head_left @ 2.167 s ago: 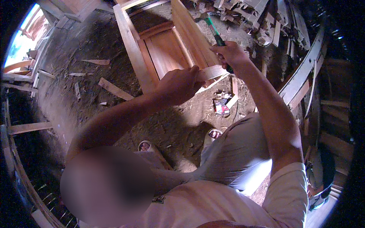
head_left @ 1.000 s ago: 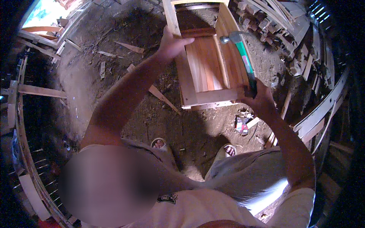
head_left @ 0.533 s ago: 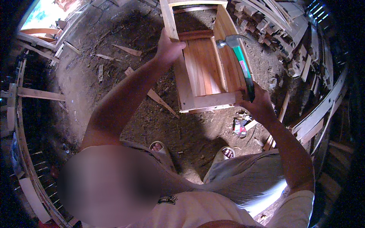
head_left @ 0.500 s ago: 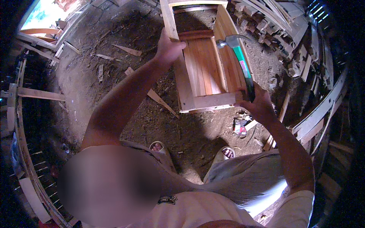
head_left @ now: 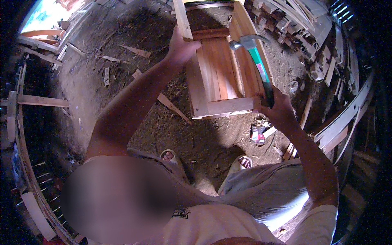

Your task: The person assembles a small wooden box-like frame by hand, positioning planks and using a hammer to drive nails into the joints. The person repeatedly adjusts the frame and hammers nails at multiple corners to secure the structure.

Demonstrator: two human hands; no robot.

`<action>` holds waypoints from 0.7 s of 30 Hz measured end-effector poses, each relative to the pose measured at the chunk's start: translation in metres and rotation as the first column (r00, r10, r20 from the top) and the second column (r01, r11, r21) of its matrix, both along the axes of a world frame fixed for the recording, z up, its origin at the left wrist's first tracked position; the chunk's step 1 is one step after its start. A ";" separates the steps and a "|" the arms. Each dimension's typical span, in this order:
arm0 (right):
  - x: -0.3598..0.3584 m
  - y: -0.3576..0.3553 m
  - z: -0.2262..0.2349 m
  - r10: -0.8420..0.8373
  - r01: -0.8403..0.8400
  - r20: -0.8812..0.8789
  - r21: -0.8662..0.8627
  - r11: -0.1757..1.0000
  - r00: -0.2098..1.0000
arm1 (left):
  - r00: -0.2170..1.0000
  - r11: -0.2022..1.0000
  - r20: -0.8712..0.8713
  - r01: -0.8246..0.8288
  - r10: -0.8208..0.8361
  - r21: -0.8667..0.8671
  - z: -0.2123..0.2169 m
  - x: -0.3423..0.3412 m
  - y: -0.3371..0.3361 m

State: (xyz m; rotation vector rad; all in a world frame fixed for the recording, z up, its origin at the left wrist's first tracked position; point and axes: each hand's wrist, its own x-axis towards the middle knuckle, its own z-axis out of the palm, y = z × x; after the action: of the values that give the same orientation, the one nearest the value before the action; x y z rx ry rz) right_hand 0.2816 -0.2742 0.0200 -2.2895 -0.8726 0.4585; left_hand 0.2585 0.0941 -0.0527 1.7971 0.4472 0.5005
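A box-like wooden frame (head_left: pixel 230 107) with slatted panels inside stands in front of me on the dirt floor. My left hand (head_left: pixel 182 50) is closed around its left rail, thumb on the inner side. By the near right corner, my right hand (head_left: pixel 281 109) wraps the dark grip of a claw hammer (head_left: pixel 259 64). The hammer has a green and black handle and a metal head, which points away from me over the frame's right side. Fingers of the right hand also appear to touch the frame's corner; the hammer hides part of the right panel.
Stacked lumber (head_left: pixel 286 24) lies at the far right, with long boards (head_left: pixel 347 108) below it. Wood offcuts (head_left: pixel 173 108) are scattered on the floor to the left. A small red and white packet (head_left: pixel 258 134) sits near my right foot. Slatted timber (head_left: pixel 43 101) borders the left.
The frame and the hammer have shifted very slightly in view. Both hands keep the same grips.
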 end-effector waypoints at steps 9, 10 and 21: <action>-0.003 0.011 0.003 0.016 -0.016 -0.052 0.014 1.000 0.998 | 0.990 0.999 0.141 -0.003 -0.003 0.045 -0.041 0.014 0.028; -0.002 0.008 0.003 0.007 -0.006 -0.081 0.011 1.000 0.997 | 0.987 0.997 0.156 0.031 -0.042 0.074 -0.036 0.015 0.023; 0.002 0.002 -0.003 0.020 -0.019 0.022 -0.036 0.999 1.000 | 0.986 0.992 0.144 -0.100 0.088 0.076 -0.022 0.011 -0.001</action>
State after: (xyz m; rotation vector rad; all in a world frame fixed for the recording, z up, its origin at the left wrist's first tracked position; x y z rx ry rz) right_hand 0.2834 -0.2720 0.0171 -2.3243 -0.9056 0.4613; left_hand 0.2698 0.0931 -0.0752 1.8122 0.4200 0.7157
